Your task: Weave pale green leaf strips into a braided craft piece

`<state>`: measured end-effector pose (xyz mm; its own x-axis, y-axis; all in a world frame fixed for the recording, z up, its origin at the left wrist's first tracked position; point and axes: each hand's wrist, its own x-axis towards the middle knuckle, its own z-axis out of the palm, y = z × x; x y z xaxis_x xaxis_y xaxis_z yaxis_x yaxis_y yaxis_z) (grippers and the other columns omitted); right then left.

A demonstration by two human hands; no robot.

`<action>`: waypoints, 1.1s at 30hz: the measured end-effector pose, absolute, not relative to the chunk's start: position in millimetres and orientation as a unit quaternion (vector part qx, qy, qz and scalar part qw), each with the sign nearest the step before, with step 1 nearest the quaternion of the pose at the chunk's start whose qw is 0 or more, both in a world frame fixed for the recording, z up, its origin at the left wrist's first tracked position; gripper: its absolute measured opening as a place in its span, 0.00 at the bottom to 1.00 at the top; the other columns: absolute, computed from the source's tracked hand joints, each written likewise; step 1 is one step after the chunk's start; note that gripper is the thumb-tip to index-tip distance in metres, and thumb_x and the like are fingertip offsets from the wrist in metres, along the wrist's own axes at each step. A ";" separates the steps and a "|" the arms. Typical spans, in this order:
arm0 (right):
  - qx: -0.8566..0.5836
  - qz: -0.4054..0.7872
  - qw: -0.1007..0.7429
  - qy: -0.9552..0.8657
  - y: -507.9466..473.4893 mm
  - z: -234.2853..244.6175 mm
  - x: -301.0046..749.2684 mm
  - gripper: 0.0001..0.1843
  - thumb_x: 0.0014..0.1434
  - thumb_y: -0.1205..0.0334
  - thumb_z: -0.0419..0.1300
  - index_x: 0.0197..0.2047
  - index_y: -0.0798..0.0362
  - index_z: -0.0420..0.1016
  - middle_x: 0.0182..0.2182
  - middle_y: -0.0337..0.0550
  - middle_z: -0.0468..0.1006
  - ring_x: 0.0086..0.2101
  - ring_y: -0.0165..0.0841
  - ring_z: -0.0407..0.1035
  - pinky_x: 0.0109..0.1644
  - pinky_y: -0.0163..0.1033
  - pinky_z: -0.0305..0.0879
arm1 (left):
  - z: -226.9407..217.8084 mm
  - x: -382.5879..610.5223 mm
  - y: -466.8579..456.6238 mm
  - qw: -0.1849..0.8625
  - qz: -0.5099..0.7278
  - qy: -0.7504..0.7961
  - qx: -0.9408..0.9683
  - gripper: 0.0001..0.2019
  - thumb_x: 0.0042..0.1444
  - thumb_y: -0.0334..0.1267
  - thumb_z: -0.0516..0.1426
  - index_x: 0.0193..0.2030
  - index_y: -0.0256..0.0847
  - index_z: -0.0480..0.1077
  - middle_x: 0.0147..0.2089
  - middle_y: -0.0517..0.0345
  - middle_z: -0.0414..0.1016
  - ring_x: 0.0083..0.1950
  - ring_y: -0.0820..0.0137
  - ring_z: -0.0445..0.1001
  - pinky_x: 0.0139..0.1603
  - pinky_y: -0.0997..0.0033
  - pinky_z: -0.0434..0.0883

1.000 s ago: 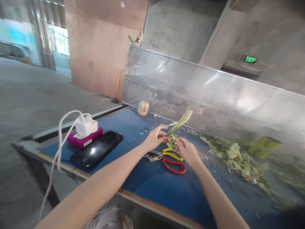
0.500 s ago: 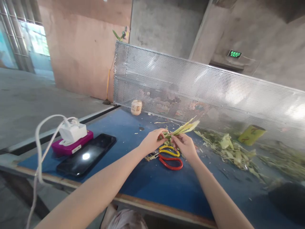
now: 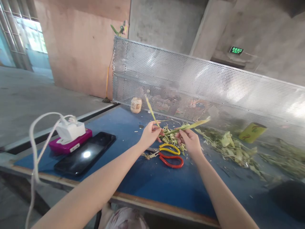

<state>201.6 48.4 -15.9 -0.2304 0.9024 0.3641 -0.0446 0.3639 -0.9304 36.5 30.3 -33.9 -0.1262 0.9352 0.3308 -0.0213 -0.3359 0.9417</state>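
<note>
My left hand (image 3: 150, 134) is closed in a pinch, with a pale green corn husk strip (image 3: 150, 108) sticking up from its fingers. Between the two hands runs a longer husk bundle (image 3: 197, 123), gripped by the thumb and fingers of my right hand (image 3: 190, 141); its yellowish tips point to the right. Beneath both hands lies a heap of shredded husk bits (image 3: 171, 139). Scissors (image 3: 172, 161) with one yellow and one red handle loop rest just in front, their blades partly under my left wrist.
At the left sit a black phone (image 3: 85, 154) and a magenta power strip (image 3: 71, 143) with white plug and cables. A roll of twine (image 3: 136, 105) stands near the perforated metal screen (image 3: 152, 73). Loose husks (image 3: 234, 149) and a yellow-green cylinder (image 3: 252, 133) lie to the right.
My hands have moved slightly apart. One husk strip now stands up from my left hand, pointing up and left, while the rest stays in my right hand.
</note>
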 end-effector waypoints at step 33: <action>-0.344 0.214 0.537 -0.740 39.9 -23.6 202.2 0.14 0.54 0.58 0.49 0.37 0.54 0.72 0.26 0.42 0.70 0.21 0.26 0.61 0.20 0.31 0.57 | -30.8 45.6 17.3 0.353 0.534 0.434 0.634 0.17 0.50 0.39 0.54 0.47 0.36 0.63 0.32 0.51 0.76 0.30 0.68 0.75 0.25 0.72 0.72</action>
<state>202.2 39.9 -23.6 -0.1869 0.7385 0.6478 0.2790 0.6722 -0.6858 45.6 17.3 -30.8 0.0524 0.9275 0.3700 0.1731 -0.3734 0.9114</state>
